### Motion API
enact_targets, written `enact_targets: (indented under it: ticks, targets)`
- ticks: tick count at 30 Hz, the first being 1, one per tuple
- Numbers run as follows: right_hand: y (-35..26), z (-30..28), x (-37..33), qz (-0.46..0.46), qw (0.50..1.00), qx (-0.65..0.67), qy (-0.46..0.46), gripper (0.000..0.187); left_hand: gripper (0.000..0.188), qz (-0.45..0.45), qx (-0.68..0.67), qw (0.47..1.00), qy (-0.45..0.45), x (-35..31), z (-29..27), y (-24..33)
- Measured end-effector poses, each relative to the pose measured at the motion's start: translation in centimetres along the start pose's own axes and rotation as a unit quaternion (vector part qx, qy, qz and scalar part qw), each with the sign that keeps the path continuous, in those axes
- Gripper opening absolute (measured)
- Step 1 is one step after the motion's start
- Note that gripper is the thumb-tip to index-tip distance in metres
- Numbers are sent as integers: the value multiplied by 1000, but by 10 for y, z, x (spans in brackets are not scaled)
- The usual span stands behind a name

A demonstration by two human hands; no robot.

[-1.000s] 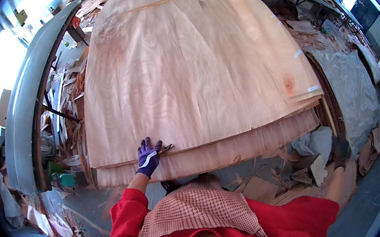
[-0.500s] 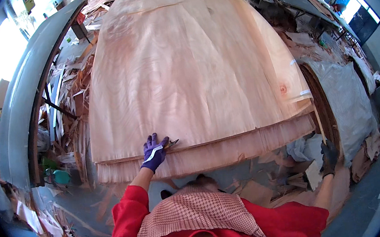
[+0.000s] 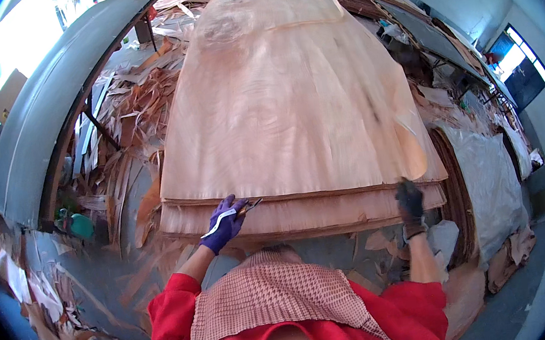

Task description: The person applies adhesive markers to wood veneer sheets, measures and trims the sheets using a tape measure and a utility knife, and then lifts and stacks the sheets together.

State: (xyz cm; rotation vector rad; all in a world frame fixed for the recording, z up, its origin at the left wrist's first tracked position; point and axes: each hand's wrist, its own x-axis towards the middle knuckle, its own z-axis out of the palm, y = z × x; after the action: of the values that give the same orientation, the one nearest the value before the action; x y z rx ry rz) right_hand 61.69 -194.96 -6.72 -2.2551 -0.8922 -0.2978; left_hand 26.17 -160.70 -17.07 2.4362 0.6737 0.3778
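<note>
The pinkish-tan, wavy-grained wood sheet spreads toward twelve o'clock; at its seven, the purple-gloved left hand clasps a small dark-tipped tool, partly hidden; at its four, the black-gloved right hand is blurred, its grip impossible to tell.

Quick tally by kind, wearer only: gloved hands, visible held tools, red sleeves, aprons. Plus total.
Gloved hands: 2 (left hand purple, right hand dark)
Held tools: 1 visible (small tool in left grip; right grip too blurred to tell)
Red sleeves: 2 (left sleeve, right sleeve)
Aprons: 1 (checked apron)
Total: 6
</note>
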Motion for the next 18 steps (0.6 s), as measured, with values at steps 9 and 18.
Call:
enact_targets:
  ticks: [9, 18]
  targets:
    - [-146, 65, -62, 212, 923, 228, -226, 22, 42, -8, -106, 994, 34, -45, -34, -30]
    - [-118, 43, -125, 42, 982, 105, -153, 17, 37, -62, -158, 985, 40, -81, -35, -80]
